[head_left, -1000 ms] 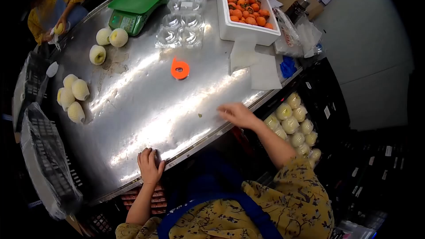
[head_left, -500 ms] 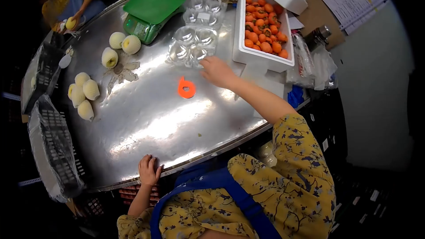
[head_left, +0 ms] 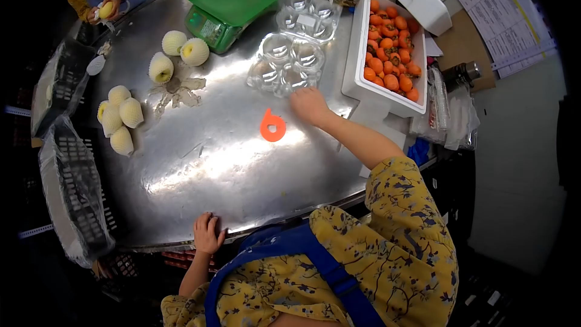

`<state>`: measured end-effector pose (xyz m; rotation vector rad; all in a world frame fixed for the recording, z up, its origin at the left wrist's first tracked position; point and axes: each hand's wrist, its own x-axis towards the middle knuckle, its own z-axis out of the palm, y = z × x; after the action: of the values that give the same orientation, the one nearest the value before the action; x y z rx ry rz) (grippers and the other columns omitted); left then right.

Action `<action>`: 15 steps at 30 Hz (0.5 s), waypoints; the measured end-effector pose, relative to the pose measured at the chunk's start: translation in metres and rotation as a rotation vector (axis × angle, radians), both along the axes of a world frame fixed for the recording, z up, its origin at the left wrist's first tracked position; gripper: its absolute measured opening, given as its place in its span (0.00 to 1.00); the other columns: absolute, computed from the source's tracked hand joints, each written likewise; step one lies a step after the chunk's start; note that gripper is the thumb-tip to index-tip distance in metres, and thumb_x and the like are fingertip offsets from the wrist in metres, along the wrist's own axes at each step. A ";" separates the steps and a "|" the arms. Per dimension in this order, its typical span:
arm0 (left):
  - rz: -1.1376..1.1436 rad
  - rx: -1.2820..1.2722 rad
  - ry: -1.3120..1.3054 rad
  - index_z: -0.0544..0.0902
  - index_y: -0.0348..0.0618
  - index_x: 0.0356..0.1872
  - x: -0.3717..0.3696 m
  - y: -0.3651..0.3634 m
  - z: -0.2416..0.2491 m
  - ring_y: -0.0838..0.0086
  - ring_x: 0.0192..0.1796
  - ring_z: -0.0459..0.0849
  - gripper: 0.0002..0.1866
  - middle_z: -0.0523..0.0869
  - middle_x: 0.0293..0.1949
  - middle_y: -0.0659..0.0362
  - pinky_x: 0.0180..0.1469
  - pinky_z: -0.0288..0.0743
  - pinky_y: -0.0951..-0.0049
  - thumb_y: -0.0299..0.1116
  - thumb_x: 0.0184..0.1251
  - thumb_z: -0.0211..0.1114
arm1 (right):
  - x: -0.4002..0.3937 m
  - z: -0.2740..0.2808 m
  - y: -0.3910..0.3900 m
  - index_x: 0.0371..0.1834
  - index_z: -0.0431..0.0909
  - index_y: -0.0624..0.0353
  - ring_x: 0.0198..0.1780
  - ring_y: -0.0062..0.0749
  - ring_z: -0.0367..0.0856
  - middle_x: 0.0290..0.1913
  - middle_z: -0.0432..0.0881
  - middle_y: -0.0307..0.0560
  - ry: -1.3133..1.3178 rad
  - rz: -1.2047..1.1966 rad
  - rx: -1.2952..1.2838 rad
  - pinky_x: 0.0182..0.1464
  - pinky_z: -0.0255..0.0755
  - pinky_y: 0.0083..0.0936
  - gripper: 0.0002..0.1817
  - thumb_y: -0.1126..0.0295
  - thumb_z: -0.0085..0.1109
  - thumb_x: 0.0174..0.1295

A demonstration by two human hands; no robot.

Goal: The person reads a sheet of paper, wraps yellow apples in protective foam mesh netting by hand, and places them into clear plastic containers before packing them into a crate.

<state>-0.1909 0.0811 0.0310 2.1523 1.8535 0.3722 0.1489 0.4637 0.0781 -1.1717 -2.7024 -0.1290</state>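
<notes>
My right hand is at the near edge of a clear plastic clamshell box, fingers curled together at its rim; the fingertips are partly hidden. The box has rounded hollows and lies open on the metal table. A white label sits on its far half. Just left of my right wrist lies a flat orange ring with a short tail, perhaps a roll of tape. My left hand rests on the table's near edge, fingers stretched out, holding nothing.
A white foam box of orange persimmons stands at right. Left of the clamshell are a green scale and several round fruits in foam nets. Plastic-lined crates flank the table. Another person's hands hold a fruit.
The whole view has shifted, moving most table items rightward in frame. My right hand stays at the box's near edge, and my left hand stays on the table edge.
</notes>
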 end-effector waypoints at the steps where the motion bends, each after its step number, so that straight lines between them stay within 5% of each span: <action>1: 0.000 -0.014 -0.001 0.73 0.43 0.49 0.000 0.000 -0.001 0.52 0.59 0.67 0.25 0.71 0.54 0.47 0.60 0.59 0.50 0.41 0.49 0.66 | 0.000 0.000 0.002 0.30 0.75 0.57 0.39 0.39 0.80 0.31 0.79 0.47 -0.006 0.008 -0.011 0.41 0.70 0.36 0.05 0.71 0.50 0.52; 8: -0.003 -0.001 -0.016 0.73 0.43 0.49 -0.003 -0.002 -0.005 0.51 0.59 0.67 0.26 0.71 0.54 0.47 0.59 0.59 0.50 0.40 0.48 0.66 | 0.000 0.020 0.008 0.26 0.73 0.58 0.35 0.41 0.79 0.30 0.78 0.48 0.059 -0.019 -0.021 0.38 0.71 0.36 0.04 0.71 0.55 0.48; 15: -0.006 0.017 0.016 0.73 0.42 0.50 0.002 -0.001 -0.002 0.49 0.59 0.67 0.26 0.70 0.55 0.45 0.59 0.59 0.50 0.39 0.48 0.65 | 0.017 0.026 0.031 0.29 0.79 0.52 0.37 0.44 0.80 0.31 0.81 0.46 0.039 0.020 -0.380 0.38 0.73 0.38 0.11 0.60 0.66 0.47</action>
<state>-0.1893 0.0803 0.0291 2.1775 1.8581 0.3718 0.1657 0.4945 0.1043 -1.2218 -2.7786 0.4236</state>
